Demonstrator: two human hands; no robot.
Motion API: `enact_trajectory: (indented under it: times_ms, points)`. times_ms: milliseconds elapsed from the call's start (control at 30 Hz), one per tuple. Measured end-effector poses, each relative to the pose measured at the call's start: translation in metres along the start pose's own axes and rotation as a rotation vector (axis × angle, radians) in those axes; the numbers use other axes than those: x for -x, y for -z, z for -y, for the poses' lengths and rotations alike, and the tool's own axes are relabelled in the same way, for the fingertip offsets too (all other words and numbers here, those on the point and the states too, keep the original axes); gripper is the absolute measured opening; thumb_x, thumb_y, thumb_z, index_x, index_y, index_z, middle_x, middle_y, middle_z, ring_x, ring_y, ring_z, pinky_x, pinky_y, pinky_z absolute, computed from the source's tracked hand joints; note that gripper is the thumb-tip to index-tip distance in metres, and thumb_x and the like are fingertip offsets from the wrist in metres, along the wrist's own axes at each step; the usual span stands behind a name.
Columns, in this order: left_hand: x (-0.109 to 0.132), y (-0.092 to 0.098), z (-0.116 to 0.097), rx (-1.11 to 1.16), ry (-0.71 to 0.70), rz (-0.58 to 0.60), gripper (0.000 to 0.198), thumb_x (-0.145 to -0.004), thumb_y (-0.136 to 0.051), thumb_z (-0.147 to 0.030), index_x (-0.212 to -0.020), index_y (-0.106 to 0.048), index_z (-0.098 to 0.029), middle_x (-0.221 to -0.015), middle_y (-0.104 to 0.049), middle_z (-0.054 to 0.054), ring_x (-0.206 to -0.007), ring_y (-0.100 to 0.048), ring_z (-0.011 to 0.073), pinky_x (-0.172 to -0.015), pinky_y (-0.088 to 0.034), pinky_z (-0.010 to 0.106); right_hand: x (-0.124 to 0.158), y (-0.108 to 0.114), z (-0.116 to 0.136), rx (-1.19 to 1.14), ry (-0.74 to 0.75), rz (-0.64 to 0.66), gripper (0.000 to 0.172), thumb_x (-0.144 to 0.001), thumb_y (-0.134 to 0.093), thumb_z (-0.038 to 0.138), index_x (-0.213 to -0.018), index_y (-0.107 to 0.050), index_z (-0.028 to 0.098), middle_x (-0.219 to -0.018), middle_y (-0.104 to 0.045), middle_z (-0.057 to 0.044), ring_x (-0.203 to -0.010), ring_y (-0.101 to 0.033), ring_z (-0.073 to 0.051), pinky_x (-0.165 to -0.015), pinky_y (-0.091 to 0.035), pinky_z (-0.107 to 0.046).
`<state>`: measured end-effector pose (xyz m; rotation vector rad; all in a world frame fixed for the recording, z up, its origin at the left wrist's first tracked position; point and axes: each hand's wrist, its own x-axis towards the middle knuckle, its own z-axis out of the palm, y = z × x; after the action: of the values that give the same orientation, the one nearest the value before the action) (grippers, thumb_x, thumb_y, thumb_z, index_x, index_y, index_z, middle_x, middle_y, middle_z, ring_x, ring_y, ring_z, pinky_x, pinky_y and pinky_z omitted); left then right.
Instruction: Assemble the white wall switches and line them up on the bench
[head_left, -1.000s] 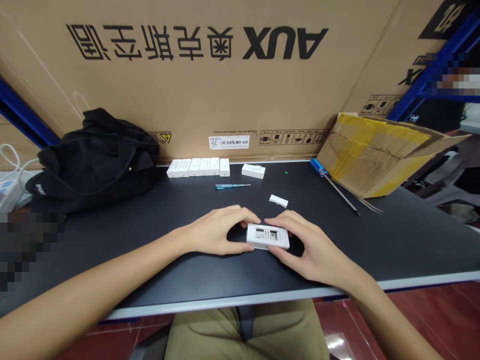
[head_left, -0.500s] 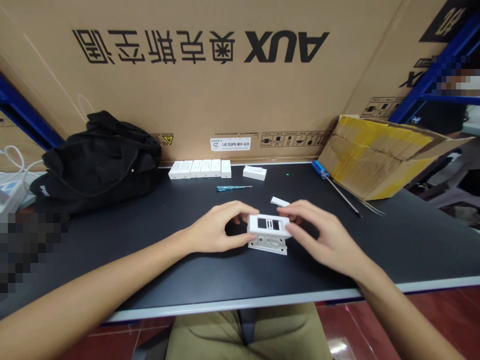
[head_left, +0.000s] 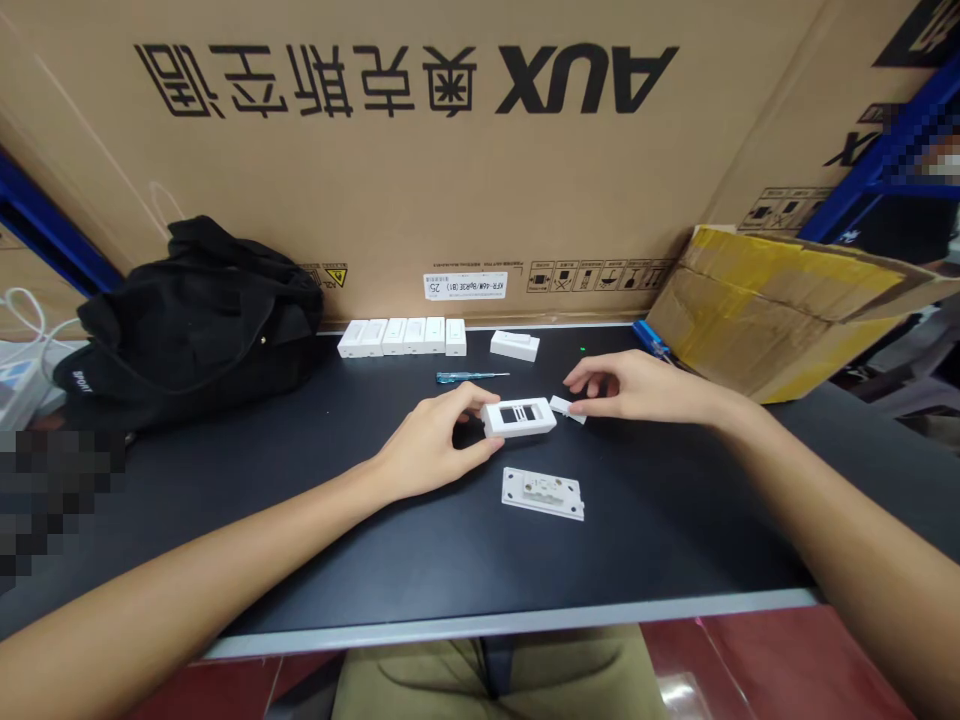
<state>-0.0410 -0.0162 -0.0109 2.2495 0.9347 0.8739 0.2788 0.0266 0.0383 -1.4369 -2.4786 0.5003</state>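
Note:
My left hand (head_left: 442, 440) holds a white rectangular plastic housing (head_left: 551, 422) by its left end, thumb and fingers closed on it. Dark rectangular openings show in its top face. Just right of it lies a small white plastic piece (head_left: 559, 405). My right hand (head_left: 637, 390) is over that piece, thumb at its right end and fingers held apart above; no closed grip shows. Below the housing, on the black table, rests a flat white base plate (head_left: 510, 497) with small holes and a raised part on its upper side.
At the back stand a row of white switch-like units (head_left: 394, 338) and a single one (head_left: 514, 346). A blue-handled screwdriver (head_left: 457, 378) lies before them. A black bag (head_left: 202, 330) sits left, a taped cardboard box (head_left: 780, 310) right, with another blue handle (head_left: 651, 338) beside it.
The housing has moved up and away from the base plate, which now lies alone on the table. My right hand has left the housing and shifted away to the small white piece.

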Motion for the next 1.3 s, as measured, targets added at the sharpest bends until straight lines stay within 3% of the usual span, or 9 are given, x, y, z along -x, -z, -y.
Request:
enact_trajectory:
  times_ms: [233,400,600,833,933,1033,1167,1300]
  points:
    - [-0.001,0.0,0.002,-0.039,-0.002,0.059,0.032,-0.095,-0.072,-0.034,-0.125,-0.062,-0.025,-0.124,-0.074,0.005,-0.11,-0.072,0.0242,-0.1,-0.06,0.045,0.002,-0.006,0.013,-0.024,0.036,0.12,0.044,-0.083,-0.068,0.037,-0.122,-0.074,0.018,-0.079,-0.073,-0.001,-0.068,-0.068,-0.018,-0.062,-0.051,-0.03]
    - [0.0,-0.001,0.002,-0.15,0.039,0.121,0.033,-0.095,-0.071,-0.037,-0.124,-0.059,-0.027,-0.125,-0.071,0.005,-0.115,-0.068,0.0279,-0.101,-0.057,0.05,-0.003,-0.001,0.019,0.034,0.07,0.248,0.045,-0.09,-0.06,0.038,-0.129,-0.074,0.023,-0.074,-0.071,0.001,-0.064,-0.066,-0.018,-0.058,-0.047,-0.029]
    - [0.001,0.0,-0.001,-0.21,0.021,0.165,0.038,-0.097,-0.069,-0.039,-0.13,-0.054,-0.028,-0.132,-0.067,0.007,-0.12,-0.064,0.0294,-0.103,-0.054,0.051,-0.001,0.004,0.009,0.005,0.147,0.202,0.041,-0.089,-0.056,0.03,-0.124,-0.079,0.027,-0.08,-0.074,0.0,-0.064,-0.065,-0.017,-0.058,-0.047,-0.029]
    - [0.0,-0.002,0.001,-0.219,-0.024,0.156,0.032,-0.101,-0.063,-0.04,-0.129,-0.056,-0.027,-0.127,-0.069,0.007,-0.115,-0.066,0.0278,-0.099,-0.056,0.047,0.005,-0.01,0.004,0.008,0.159,0.08,0.029,-0.089,-0.069,0.04,-0.111,-0.074,0.023,-0.081,-0.073,-0.001,-0.069,-0.066,-0.017,-0.062,-0.05,-0.028]
    - [0.0,-0.003,0.003,-0.183,-0.032,0.149,0.033,-0.101,-0.065,-0.038,-0.13,-0.055,-0.027,-0.128,-0.069,0.007,-0.116,-0.066,0.0267,-0.1,-0.056,0.046,0.007,-0.009,0.011,0.002,0.147,-0.003,0.019,-0.089,-0.068,0.036,-0.101,-0.072,0.022,-0.079,-0.074,-0.001,-0.068,-0.068,-0.017,-0.062,-0.052,-0.029]
    - [0.0,-0.003,0.005,-0.153,-0.056,0.148,0.034,-0.101,-0.066,-0.037,-0.131,-0.054,-0.026,-0.13,-0.069,0.006,-0.116,-0.067,0.0251,-0.101,-0.056,0.044,0.009,-0.006,0.027,-0.052,0.225,-0.104,0.019,-0.091,-0.069,0.039,-0.096,-0.075,0.021,-0.088,-0.077,-0.003,-0.076,-0.07,-0.018,-0.07,-0.056,-0.031]
    - [0.0,-0.003,0.006,-0.124,-0.082,0.131,0.038,-0.1,-0.069,-0.037,-0.133,-0.053,-0.027,-0.132,-0.068,0.006,-0.114,-0.068,0.0243,-0.1,-0.056,0.042,0.008,-0.012,0.047,-0.116,0.371,-0.051,0.018,-0.094,-0.067,0.032,-0.102,-0.079,0.021,-0.093,-0.078,-0.003,-0.081,-0.07,-0.018,-0.076,-0.056,-0.031]
    - [-0.001,-0.003,0.006,-0.124,-0.09,0.14,0.036,-0.101,-0.069,-0.035,-0.133,-0.054,-0.029,-0.129,-0.068,0.005,-0.112,-0.067,0.024,-0.099,-0.055,0.042,0.005,-0.02,0.053,-0.1,0.416,-0.041,0.02,-0.095,-0.064,0.028,-0.104,-0.081,0.021,-0.093,-0.076,-0.004,-0.081,-0.068,-0.018,-0.075,-0.054,-0.031]
